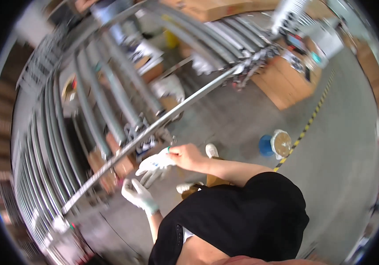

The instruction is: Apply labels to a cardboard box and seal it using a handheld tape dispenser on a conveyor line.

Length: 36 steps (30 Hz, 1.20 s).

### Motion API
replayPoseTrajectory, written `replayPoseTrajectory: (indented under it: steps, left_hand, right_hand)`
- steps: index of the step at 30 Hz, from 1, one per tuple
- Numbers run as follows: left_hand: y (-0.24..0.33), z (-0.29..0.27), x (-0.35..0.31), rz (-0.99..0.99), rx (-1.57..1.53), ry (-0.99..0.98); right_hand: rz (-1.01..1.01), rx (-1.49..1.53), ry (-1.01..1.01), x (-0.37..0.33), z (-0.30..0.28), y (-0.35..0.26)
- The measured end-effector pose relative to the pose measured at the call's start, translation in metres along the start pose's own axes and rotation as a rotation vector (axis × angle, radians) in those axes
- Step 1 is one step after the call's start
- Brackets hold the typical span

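My right hand (187,157) is bare and pinches the cuff of a white work glove (157,161) between thumb and fingers. The glove hangs to the left of that hand, its empty fingers loosely spread. Below it and to its left is my left hand (137,194), wearing a matching white glove with a pale green cuff. Its fingers are bent a little and apart, and I see nothing in them. Both hands are just on the near side of the metal rail (167,115) of a roller conveyor.
Grey rollers (105,104) with gaps between them stretch left and away. Cardboard boxes (123,165) show beneath the rail. On the right stand a large carton (284,81) and a blue round container (265,145), by yellow-black floor tape (313,115). Someone in jeans (115,31) stands beyond the conveyor.
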<state>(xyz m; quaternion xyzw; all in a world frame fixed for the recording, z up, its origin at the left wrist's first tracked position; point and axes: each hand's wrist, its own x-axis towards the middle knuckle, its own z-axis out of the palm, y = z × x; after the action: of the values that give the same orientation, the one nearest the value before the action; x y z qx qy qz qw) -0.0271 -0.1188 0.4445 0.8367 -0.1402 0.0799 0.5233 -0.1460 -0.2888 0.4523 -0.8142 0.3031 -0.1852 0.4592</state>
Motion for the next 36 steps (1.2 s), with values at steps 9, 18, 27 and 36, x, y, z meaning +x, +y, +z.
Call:
replayPoseTrajectory:
  steps: [9,18,27,36]
  left_hand:
    - [0.162,0.157,-0.063,0.850,0.178,-0.470]
    - [0.261,0.242,-0.095,1.168,0.037,-0.464]
    - [0.286,0.295,-0.120,1.394,-0.468,-0.711]
    - [0.292,0.307,-0.078,1.402,-0.232,-0.897]
  right_hand:
    - [0.138,0.350,0.150,-0.013,-0.134,0.035]
    - [0.081,-0.195,0.407,-0.022,-0.239,0.065]
    - [0.394,-0.205,0.514,-0.018,-0.277,0.100]
    - [0.106,1.184,0.960,0.053,-0.283,0.144]
